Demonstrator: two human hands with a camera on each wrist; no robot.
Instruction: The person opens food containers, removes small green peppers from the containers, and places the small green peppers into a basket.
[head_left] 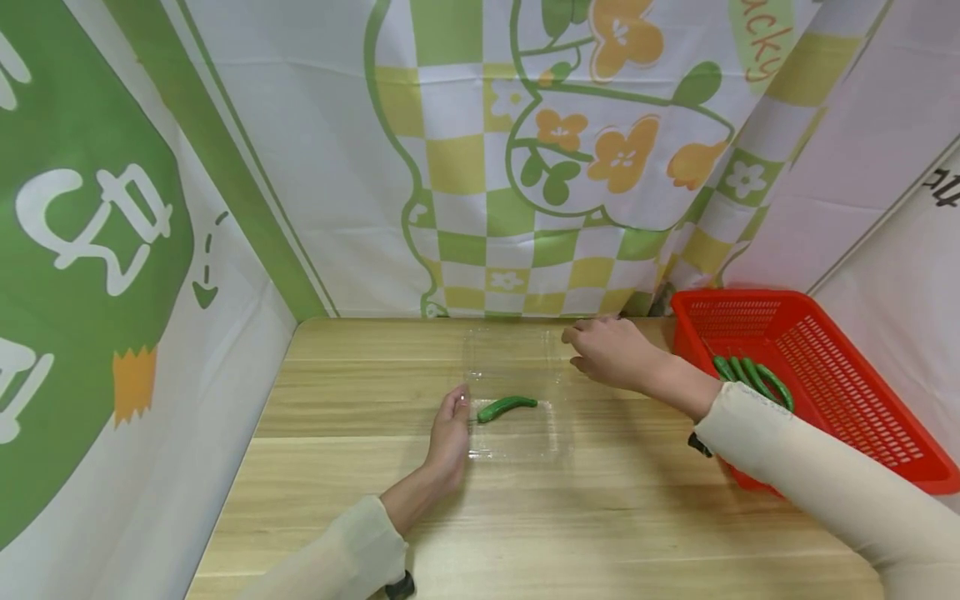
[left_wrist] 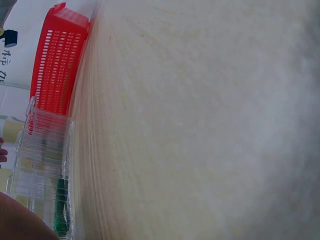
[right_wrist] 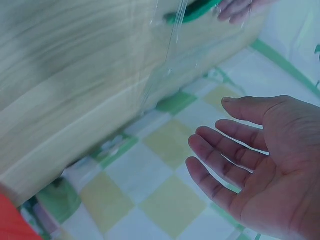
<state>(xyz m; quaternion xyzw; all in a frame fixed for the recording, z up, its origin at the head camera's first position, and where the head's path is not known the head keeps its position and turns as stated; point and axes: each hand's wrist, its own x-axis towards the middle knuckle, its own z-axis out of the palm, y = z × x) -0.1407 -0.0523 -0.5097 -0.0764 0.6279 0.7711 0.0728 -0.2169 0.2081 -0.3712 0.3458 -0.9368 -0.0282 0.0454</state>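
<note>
A clear plastic clamshell box lies unfolded on the table, its lid half toward the back wall. One green chili pepper lies in the near half, its stem toward the left side. My left hand holds the box by its left edge; in the left wrist view only part of that hand shows. Beside the lid's right edge hovers my right hand. In the right wrist view its fingers are loosely bent, apart, with nothing in them. Several more green chili peppers lie in a red basket.
The red basket stands on the right side of the wooden table, partly behind my right forearm. A printed cloth with checks and flowers hangs along the table's back edge. Another cloth wall closes off the left side.
</note>
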